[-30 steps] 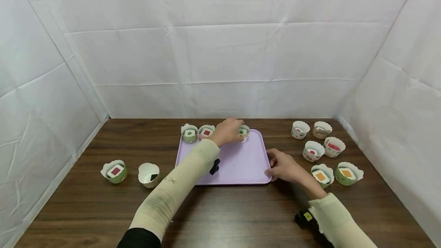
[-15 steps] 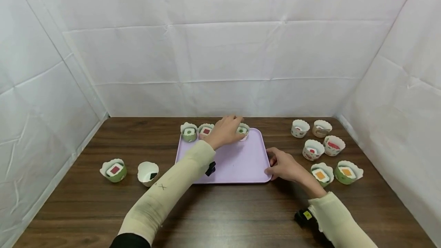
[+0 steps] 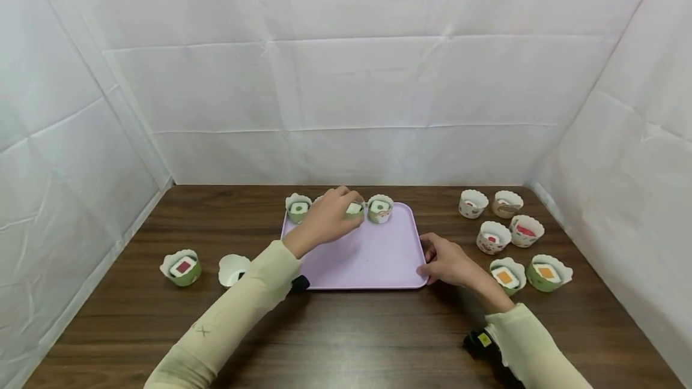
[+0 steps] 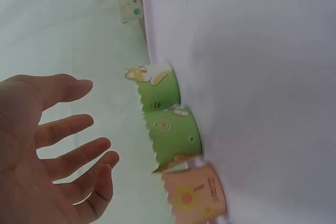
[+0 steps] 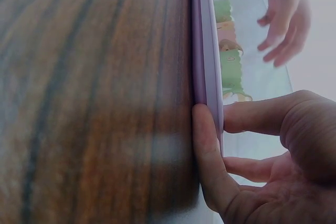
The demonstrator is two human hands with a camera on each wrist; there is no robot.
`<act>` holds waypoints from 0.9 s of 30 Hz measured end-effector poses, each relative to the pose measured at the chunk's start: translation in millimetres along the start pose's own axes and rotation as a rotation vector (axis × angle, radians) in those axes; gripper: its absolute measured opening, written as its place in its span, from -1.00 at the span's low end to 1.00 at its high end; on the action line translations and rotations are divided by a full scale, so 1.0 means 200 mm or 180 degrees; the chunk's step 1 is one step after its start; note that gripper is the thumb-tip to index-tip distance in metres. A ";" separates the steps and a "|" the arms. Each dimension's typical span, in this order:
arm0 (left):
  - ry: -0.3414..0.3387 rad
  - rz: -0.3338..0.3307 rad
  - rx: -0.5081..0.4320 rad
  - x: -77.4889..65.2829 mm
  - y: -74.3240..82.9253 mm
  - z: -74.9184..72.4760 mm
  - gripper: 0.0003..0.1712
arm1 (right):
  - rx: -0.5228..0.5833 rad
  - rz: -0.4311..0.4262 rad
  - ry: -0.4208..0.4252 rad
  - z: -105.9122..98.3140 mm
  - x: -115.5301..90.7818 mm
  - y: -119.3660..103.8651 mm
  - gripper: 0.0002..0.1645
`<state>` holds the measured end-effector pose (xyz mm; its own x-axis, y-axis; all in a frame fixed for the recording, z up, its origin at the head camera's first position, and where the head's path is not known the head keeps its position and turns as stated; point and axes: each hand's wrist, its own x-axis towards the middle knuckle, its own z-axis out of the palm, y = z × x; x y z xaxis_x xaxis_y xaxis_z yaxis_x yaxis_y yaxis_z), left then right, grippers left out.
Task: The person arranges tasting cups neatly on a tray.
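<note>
My left hand [image 3: 331,216] hovers over the far row of paper baking cups on a lilac tray [image 3: 367,257]. In the left wrist view its fingers are spread and apart from a green cup [image 4: 174,136] and a pink cup [image 4: 194,195]. Each visible cup in the row, such as the rightmost cup [image 3: 380,209] and leftmost cup [image 3: 298,208], holds a white sushi-like piece with a green centre. In the head view, the left hand mostly hides the pink cup. My right hand [image 3: 449,262] pinches the tray's right edge, thumb on one side and a finger on the other.
On the table's left stand a green cup [image 3: 182,268] and a white cup [image 3: 232,269], partly behind the left arm. Several filled cups stand on the right, including an orange-centred one [image 3: 548,272] and a red-filled one [image 3: 526,231]. White sheets [image 3: 346,89] wall the table's back and sides.
My left hand has moved left and back from the cups on the tray's right, uncovering the third green cup. The right hand stays on the tray's edge.
</note>
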<state>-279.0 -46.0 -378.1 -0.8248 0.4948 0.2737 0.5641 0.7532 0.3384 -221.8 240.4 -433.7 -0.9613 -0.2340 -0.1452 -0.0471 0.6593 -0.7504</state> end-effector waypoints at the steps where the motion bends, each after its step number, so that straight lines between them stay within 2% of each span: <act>1: 0.0043 0.0029 0.0016 -0.03 -0.01 -0.01 -0.57 | -0.0001 0.0011 0.0010 0.00 0.00 0.00 -0.13; 4: 0.0166 0.0081 0.0080 -0.12 -0.05 -0.05 -0.57 | -0.0017 -0.0014 -0.0023 0.01 0.01 0.00 -0.13; 9: 0.0380 -0.0022 0.0207 -0.28 -0.14 -0.11 -0.63 | -0.0041 -0.0032 -0.0076 0.02 0.03 -0.02 -0.13; 15: 0.0570 -0.0119 0.0209 -0.38 -0.22 -0.16 -0.63 | -0.0033 0.0041 -0.0020 0.00 -0.01 0.01 -0.11; 19: 0.0721 -0.0243 0.0126 -0.46 -0.30 -0.21 -0.64 | 0.0012 0.0004 -0.0022 0.00 -0.01 0.02 -0.10; 27: 0.0856 -0.0510 0.0042 -0.64 -0.47 -0.30 -0.67 | -0.0017 -0.0013 -0.0023 0.00 0.00 0.01 -0.11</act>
<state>-224.2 -206.9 -390.3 -0.8623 0.2384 0.4468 0.4258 0.8188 0.3851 -222.4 242.9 -435.4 -0.9591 -0.2419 -0.1468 -0.0526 0.6621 -0.7475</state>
